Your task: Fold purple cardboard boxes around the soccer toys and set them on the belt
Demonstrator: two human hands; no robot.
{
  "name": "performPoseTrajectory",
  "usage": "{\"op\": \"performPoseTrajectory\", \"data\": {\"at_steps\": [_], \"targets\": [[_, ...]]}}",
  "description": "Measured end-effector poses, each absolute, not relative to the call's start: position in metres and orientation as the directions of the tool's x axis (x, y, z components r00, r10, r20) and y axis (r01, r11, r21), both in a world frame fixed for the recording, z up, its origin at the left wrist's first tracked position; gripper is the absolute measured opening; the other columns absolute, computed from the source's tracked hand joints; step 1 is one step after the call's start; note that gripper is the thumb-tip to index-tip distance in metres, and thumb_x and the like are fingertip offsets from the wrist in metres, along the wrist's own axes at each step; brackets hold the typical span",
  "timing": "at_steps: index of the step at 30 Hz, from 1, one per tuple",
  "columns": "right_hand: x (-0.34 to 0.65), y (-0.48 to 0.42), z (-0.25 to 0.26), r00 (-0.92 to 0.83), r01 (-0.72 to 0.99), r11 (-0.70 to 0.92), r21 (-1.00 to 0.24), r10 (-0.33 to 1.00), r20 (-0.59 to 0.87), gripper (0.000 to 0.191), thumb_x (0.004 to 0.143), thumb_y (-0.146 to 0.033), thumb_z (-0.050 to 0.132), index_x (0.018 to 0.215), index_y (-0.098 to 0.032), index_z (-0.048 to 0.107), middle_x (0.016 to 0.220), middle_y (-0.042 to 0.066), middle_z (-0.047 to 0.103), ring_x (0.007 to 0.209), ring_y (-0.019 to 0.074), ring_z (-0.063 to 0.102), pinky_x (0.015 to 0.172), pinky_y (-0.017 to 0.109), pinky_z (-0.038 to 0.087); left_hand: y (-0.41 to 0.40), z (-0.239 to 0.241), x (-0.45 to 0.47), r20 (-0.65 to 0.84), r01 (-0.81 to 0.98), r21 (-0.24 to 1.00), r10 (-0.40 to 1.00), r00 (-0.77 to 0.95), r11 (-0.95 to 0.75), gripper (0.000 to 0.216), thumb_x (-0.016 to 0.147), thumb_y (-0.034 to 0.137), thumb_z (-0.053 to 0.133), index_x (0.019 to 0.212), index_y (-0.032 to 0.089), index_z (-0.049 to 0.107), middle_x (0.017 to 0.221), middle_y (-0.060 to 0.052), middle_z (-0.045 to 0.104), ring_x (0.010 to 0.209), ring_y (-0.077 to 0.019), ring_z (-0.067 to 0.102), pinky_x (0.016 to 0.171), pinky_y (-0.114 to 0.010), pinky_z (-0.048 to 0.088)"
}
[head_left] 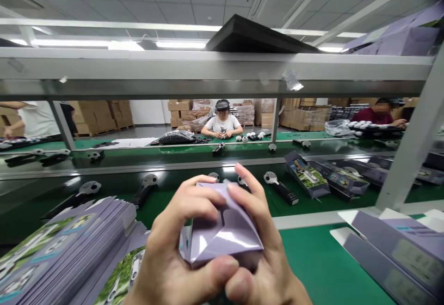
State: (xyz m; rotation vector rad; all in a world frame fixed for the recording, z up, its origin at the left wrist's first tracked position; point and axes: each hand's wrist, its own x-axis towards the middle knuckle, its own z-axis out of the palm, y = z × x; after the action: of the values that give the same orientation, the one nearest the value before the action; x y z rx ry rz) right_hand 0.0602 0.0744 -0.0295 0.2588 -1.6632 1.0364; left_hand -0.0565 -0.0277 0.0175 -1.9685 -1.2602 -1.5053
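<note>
A: Centre: lilac carton (222, 235), held in mid-air just above the green bench (312, 268); end flaps folded in, uppermost.

B: Grip? The left hand (169, 254) and right hand (258, 249) are both closed on the carton; thumbs brace its near edge, fingers press the flaps, presumably to keep them tucked.

A: Surroundings: stack of flat cartons (65, 245) at the left, within reach; formed boxes (395, 249) at the right; ball-headed items (279, 186) on the belt beyond; other workers seated opposite.

Pale lilac carton (225, 235), green belt (322, 268)
</note>
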Motion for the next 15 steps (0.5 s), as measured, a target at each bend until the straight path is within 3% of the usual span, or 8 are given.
{"op": "performPoseTrajectory", "data": {"at_steps": [3,5,9,11,13,15], "targets": [[0.056,0.072,-0.03,-0.246,-0.611,0.676,-0.413,0.334,0.91,0.047,0.094,-0.071,0.059,0.118,-0.032,0.064,0.139,0.005,0.043,0.141,0.0255,0.043,0.109,0.035,0.052,-0.025,0.011,-0.052,0.903,0.728,0.375,0.405,-0.146,-0.574,0.044,0.091,0.051,0.074,0.11,0.025,0.044,0.121,-0.005,0.054,0.122,-0.0183,0.06,0.102,-0.022,0.057],[0.053,0.067,-0.031,-0.22,-0.578,0.692,-0.433,0.379,0.899,0.05,0.094,-0.073,0.054,0.108,-0.026,0.064,0.132,0.008,0.042,0.127,0.0248,0.052,0.098,0.034,0.057,-0.024,0.01,-0.049,0.902,0.71,0.383,0.404,-0.15,-0.591,0.046,0.092,0.051,0.074,0.111,0.024,0.042,0.124,-0.009,0.051,0.122,-0.0221,0.06,0.102,-0.027,0.059],[0.054,0.064,-0.032,-0.161,-0.611,0.63,-0.48,0.494,0.854,0.053,0.094,-0.077,0.051,0.099,-0.025,0.064,0.122,0.007,0.047,0.119,0.0236,0.052,0.101,0.037,0.053,-0.026,0.013,-0.048,0.911,0.739,0.334,0.403,-0.093,-0.585,0.043,0.093,0.049,0.073,0.111,0.024,0.043,0.122,-0.009,0.054,0.122,-0.0207,0.06,0.104,-0.025,0.058],[0.062,0.072,-0.026,-0.344,-0.621,0.593,-0.512,0.381,0.858,0.046,0.089,-0.074,0.063,0.114,-0.035,0.064,0.132,0.004,0.047,0.133,0.0251,0.045,0.108,0.037,0.05,-0.027,0.013,-0.051,0.918,0.745,0.315,0.388,-0.083,-0.587,0.043,0.092,0.049,0.074,0.113,0.024,0.047,0.122,-0.007,0.056,0.124,-0.0173,0.058,0.106,-0.02,0.056],[0.075,0.084,-0.016,-0.63,-0.518,0.549,-0.656,0.273,0.727,0.054,0.082,-0.066,0.077,0.129,-0.048,0.058,0.148,-0.001,0.041,0.145,0.0275,0.037,0.111,0.04,0.05,-0.026,0.01,-0.055,0.911,0.718,0.359,0.392,-0.13,-0.596,0.045,0.09,0.051,0.076,0.117,0.025,0.051,0.127,-0.007,0.057,0.127,-0.0167,0.057,0.104,-0.017,0.056],[0.087,0.099,-0.008,-0.758,-0.367,0.552,-0.749,0.289,0.585,0.061,0.077,-0.057,0.084,0.131,-0.053,0.057,0.154,-0.003,0.036,0.146,0.0285,0.04,0.11,0.042,0.051,-0.024,0.007,-0.058,0.893,0.667,0.428,0.4,-0.206,-0.61,0.043,0.093,0.052,0.073,0.12,0.025,0.053,0.135,-0.007,0.055,0.129,-0.0182,0.056,0.105,-0.018,0.056]]}}
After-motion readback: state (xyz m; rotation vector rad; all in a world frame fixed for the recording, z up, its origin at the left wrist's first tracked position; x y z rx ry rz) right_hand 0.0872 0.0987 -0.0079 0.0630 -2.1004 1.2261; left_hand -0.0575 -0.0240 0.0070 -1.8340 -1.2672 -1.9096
